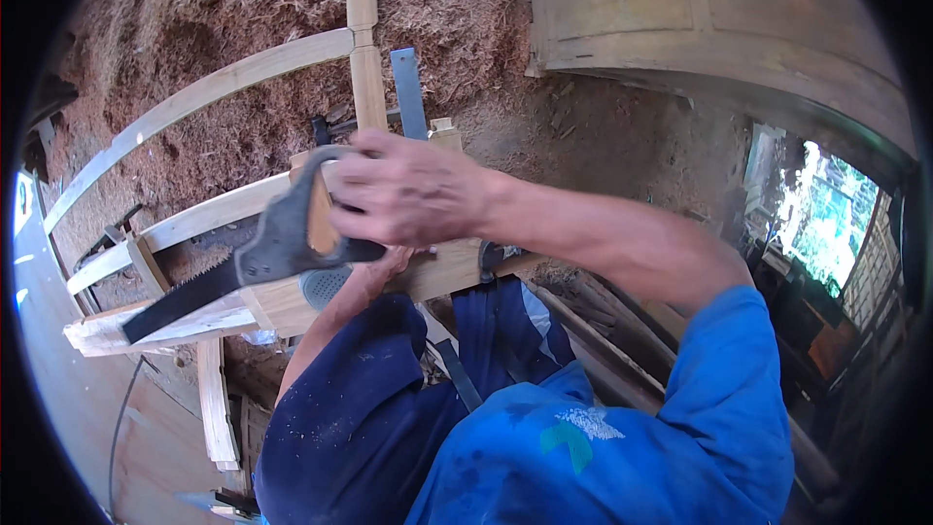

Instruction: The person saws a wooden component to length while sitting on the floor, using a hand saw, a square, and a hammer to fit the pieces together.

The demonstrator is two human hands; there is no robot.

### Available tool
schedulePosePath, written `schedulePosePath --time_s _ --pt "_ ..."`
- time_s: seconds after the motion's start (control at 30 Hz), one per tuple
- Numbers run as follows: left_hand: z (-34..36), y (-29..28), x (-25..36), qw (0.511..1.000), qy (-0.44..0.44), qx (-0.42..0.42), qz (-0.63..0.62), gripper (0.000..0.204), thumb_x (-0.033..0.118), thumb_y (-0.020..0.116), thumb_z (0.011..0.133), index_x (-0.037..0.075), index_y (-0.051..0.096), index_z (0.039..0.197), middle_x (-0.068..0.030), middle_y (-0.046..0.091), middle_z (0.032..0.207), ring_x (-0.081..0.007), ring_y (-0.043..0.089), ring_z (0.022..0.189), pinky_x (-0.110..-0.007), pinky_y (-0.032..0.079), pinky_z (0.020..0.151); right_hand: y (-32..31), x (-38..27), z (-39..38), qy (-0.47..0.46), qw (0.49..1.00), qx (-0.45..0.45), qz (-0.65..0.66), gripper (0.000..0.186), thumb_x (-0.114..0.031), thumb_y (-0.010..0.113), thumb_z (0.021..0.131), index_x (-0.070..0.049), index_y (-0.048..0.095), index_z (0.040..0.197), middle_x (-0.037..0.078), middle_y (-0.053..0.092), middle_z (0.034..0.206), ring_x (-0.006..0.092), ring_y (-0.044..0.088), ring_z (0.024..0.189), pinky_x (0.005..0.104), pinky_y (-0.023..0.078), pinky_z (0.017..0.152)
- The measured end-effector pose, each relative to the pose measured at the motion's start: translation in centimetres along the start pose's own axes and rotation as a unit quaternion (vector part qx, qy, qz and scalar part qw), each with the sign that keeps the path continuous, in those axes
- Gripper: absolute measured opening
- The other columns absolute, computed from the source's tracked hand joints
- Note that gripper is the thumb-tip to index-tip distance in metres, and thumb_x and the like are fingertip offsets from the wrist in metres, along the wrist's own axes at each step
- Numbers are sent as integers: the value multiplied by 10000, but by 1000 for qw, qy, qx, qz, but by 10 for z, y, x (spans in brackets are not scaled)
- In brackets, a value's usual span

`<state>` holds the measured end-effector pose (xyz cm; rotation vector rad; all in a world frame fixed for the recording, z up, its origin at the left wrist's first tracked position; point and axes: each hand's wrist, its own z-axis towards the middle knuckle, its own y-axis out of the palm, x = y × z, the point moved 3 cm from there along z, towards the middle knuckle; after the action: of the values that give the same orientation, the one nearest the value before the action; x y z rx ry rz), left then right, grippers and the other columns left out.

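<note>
Right hand (413, 190) gripped a handsaw (275, 245), blade (185, 301) pointed near left, left hand (397, 259) partly hidden beneath, grasp not determinable, wood shavings (209, 15) lay far left.

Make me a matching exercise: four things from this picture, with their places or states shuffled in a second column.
Things:
1. Black-bladed hand saw with a grey handle
2. Upper pale, curved wooden rail
3. Flat, straight blue-grey bar
4. Heap of fine wood shavings

Places or states:
A. Just right of the shaped wooden post, apart from it
B. Reddish-brown, spread over the ground
C. Held in the right hand
D. Meeting the post at its right end

Pairs: 1-C, 2-D, 3-A, 4-B
</note>
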<state>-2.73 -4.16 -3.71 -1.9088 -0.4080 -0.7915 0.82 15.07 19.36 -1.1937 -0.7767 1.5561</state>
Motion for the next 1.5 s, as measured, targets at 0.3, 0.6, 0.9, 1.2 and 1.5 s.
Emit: schedulePosePath --time_s 0.3,0.6,0.9,1.2,1.5 --pt "14 -49 42 979 10 -90 183 990 687 723 678 -49 469 1289 -118 509 1089 -267 501 1033 -390 401 888 -94 -134 -170 686 669 223 179 331 -70 716 732 0 599 1033 140 634 865 340 657 809 447 532 730" --pt "16 -49 41 984 -5 -95 153 1085 759 720 591 -48 465 1269 -108 494 1012 -269 505 978 -400 394 876 52 -148 -294 641 767 -19 -12 290 -48 635 759 -21 584 1043 161 642 1032 375 613 965 489 469 933" --pt "17 -45 41 980 -15 -109 168 1138 729 761 577 -57 436 1332 -128 504 1048 -292 508 1009 -416 399 928 87 -156 -344 575 817 30 23 184 -108 586 824 -60 624 998 139 664 1034 340 640 1040 470 458 1009" --pt "15 -51 34 986 -27 -81 143 1065 786 716 576 -21 499 1236 -112 515 1012 -268 515 983 -394 397 884 34 -158 -327 590 801 80 61 230 -59 715 862 6 630 1066 199 678 1045 402 663 1019 490 504 972" --pt "2 -52 23 990 -46 -48 123 921 672 792 565 15 530 1155 -67 501 965 -222 499 955 -360 379 850 -19 -152 -260 635 766 59 79 336 -24 707 902 21 585 1212 138 689 1234 216 665 1092 360 496 982"
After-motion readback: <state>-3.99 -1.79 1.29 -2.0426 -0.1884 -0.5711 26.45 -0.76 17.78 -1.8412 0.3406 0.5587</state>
